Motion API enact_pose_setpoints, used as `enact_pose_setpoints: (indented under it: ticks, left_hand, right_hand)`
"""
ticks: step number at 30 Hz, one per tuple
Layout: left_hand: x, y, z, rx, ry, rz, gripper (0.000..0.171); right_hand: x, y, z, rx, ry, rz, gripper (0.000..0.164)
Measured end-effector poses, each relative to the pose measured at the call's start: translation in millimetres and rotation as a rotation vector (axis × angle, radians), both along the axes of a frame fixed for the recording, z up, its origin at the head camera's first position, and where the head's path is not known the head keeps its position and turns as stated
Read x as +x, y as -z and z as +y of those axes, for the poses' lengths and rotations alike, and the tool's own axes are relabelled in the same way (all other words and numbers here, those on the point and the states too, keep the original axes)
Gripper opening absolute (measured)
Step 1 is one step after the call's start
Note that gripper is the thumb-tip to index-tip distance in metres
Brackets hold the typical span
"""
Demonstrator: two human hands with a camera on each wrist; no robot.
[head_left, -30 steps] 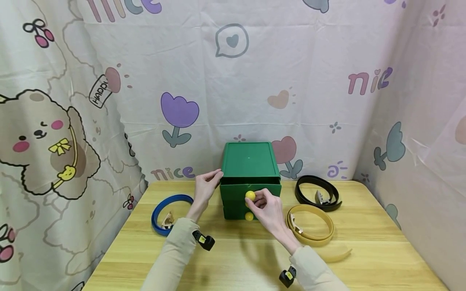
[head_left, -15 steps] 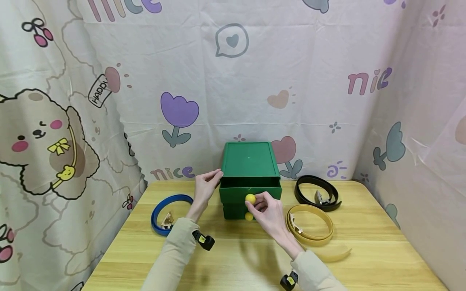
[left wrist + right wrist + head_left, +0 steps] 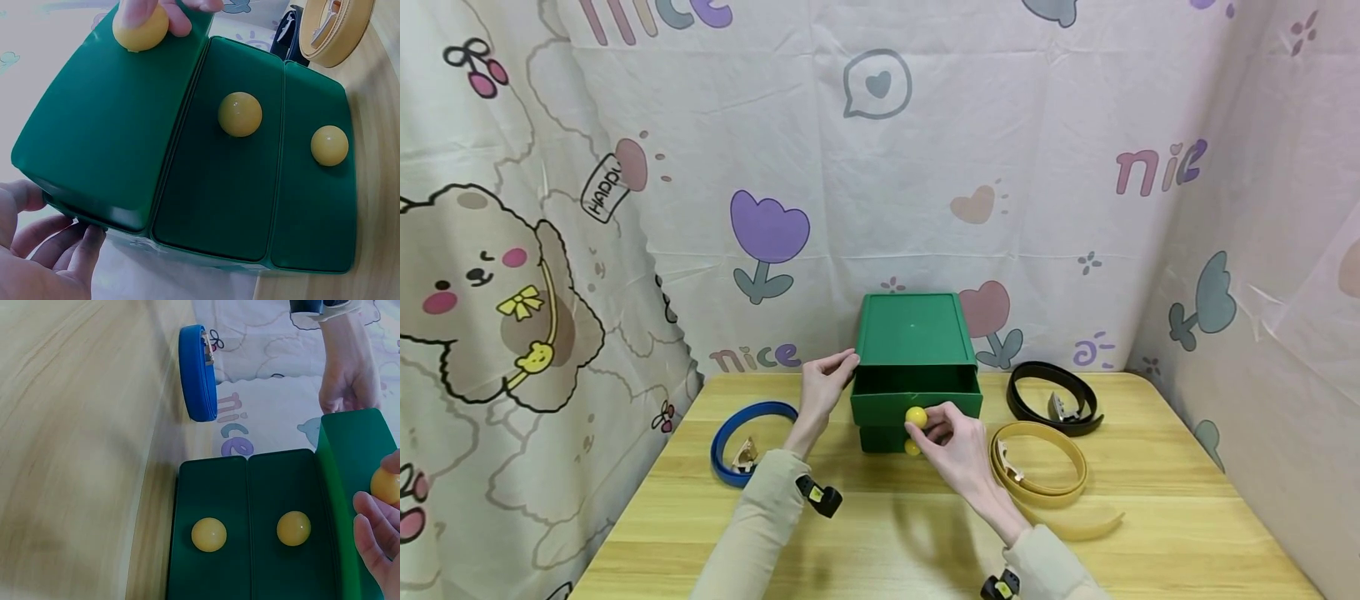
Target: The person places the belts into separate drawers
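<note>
A green three-drawer cabinet (image 3: 912,329) stands at the back of the table, its top drawer (image 3: 880,410) pulled partway out. My right hand (image 3: 957,446) pinches that drawer's round yellow knob (image 3: 916,416) between thumb and fingers. At the cabinet's upper left front corner, my left hand (image 3: 823,387) grips the edge, with the thumb and curled fingers on either side in the left wrist view. The middle drawer's knob (image 3: 240,114) and the bottom drawer's knob (image 3: 329,145) show in that view, both drawers closed. Dark inner space shows behind the top drawer's front.
On the wooden table (image 3: 865,533), a coiled blue belt (image 3: 724,433) lies left of the cabinet. To the right are a coiled black belt (image 3: 1017,396) and a coiled tan belt (image 3: 1078,462), its loose end toward the front. A printed curtain (image 3: 880,183) hangs close behind.
The right hand has drawn the top drawer toward the front, widening the opening from a narrow gap. The left hand stays at the cabinet's corner.
</note>
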State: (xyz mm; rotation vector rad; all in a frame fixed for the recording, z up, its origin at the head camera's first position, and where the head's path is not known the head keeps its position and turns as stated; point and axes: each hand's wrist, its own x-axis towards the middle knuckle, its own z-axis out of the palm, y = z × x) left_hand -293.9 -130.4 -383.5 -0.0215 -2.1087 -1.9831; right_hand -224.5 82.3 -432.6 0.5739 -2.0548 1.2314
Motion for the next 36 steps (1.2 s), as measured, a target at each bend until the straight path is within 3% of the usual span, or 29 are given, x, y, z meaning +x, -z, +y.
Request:
enact_pose_setpoints:
  ticks: [36]
  left_hand:
    - [1.0, 0.3, -3, -0.015, 0.022, 0.003, 0.032]
  right_hand:
    - [17.1, 4.0, 6, 0.053, -0.035, 0.058, 0.022]
